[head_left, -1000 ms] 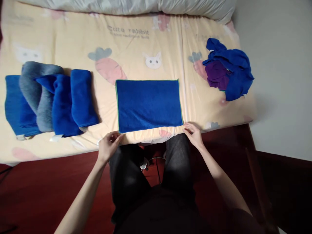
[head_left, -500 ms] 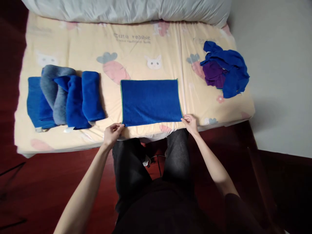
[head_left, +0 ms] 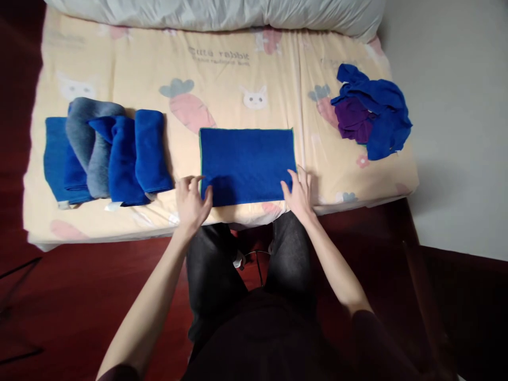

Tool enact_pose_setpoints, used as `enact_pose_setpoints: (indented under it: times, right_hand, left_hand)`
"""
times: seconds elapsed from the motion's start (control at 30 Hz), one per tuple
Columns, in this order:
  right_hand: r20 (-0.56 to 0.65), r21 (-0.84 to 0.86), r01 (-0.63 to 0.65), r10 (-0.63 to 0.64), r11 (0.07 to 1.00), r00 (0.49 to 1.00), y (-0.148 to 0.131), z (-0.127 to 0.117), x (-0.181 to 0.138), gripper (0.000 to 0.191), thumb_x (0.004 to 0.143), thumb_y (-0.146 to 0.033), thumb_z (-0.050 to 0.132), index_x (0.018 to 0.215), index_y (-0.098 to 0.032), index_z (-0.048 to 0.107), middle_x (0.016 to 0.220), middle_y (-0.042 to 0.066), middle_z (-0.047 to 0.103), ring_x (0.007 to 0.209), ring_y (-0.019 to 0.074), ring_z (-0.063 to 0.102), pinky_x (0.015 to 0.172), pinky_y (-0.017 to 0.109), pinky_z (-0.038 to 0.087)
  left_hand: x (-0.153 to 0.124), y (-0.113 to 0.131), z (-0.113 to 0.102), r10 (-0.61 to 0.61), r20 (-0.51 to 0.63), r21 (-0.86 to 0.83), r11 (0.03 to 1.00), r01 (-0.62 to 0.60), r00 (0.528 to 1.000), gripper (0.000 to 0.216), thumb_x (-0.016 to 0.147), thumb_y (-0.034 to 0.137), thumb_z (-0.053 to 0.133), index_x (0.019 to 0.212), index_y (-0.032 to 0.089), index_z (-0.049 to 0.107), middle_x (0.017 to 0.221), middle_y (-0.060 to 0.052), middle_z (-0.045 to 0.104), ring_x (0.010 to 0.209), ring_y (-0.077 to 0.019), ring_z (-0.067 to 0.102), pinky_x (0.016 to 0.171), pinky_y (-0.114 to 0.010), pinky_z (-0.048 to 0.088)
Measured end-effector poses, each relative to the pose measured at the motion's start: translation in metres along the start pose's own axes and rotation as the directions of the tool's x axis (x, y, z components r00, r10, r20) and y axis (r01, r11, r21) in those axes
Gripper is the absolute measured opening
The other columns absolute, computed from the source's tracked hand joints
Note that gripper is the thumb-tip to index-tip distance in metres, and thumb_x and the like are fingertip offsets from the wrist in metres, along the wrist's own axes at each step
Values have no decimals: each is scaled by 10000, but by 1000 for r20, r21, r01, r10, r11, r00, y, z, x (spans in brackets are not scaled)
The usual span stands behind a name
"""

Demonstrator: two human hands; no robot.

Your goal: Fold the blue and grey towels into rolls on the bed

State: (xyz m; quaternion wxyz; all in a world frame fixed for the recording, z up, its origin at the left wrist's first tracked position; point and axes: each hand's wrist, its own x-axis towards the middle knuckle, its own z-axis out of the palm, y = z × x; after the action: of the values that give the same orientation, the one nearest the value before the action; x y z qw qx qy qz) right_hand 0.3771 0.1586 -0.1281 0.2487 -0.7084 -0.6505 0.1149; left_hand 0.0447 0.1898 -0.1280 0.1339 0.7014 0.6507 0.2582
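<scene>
A blue towel [head_left: 248, 159] with thin green edging lies flat as a rectangle on the bed, its near edge close to the mattress edge. My left hand [head_left: 192, 203] is over its near left corner, thumb and fingers apart, holding nothing. Over the near right corner, my right hand [head_left: 299, 194] has its fingers spread, and nothing is gripped in it. Whether the fingertips touch the cloth, I cannot tell.
Folded blue towels [head_left: 153, 151] and a grey one [head_left: 97, 169] lie in an overlapping row at left. A crumpled pile of blue [head_left: 391, 116] and purple cloths [head_left: 351, 119] sits at right. A pale quilt [head_left: 214, 13] lies along the back, and a wall [head_left: 452, 132] stands at right.
Both hands have let go of the towel's near corners and moved slightly up over its sides, fingers opening. The towel's near edge looks smoother.
</scene>
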Motion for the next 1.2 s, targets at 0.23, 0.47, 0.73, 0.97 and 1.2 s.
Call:
enact_pose_setpoints:
  times: [0.23,0.47,0.73,0.97,1.2]
  right_hand:
    - [254,48,190,-196,981,947,-66,87,34,672,1082,-457,491,1694,-249,307,1797,32,162,1675,343,13,1353,644,33]
    - [121,22,65,-67,998,990,6,79,14,626,1113,-428,399,1698,-228,304,1785,52,211,1676,280,85,1366,591,39]
    - [122,25,43,-46,999,992,53,47,7,622,1084,-419,486,1656,-190,397,1765,106,261,1659,288,184,1364,583,102]
    - [59,211,160,-176,964,983,83,13,-40,471,1005,-366,625,1454,-224,649,1641,98,503,1590,279,379,1336,586,263]
    - [15,384,108,-123,917,992,91,-3,-61,354,908,-309,744,1253,-240,778,1423,104,704,1437,290,584,1246,578,450]
  left_hand:
    - [28,33,76,190,172,-142,976,-167,967,630,1039,438,476,1618,192,455,1763,-122,259,1649,-403,129,1328,-653,76]
    - [2,-22,72,84,110,-51,996,-78,990,664,1057,463,439,1659,185,400,1786,-108,170,1660,-349,124,1347,-605,54]
    - [-16,-44,59,13,101,-31,999,-10,995,712,1059,486,396,1669,120,351,1768,-179,193,1656,-359,140,1343,-612,52]
    - [-62,-74,24,115,153,-88,991,-103,982,669,1022,496,499,1603,167,453,1768,-185,198,1658,-362,120,1329,-616,170]
    - [-50,-75,25,292,239,-102,956,-275,926,458,931,220,488,1341,197,691,1552,-135,590,1536,-298,454,1339,-581,198]
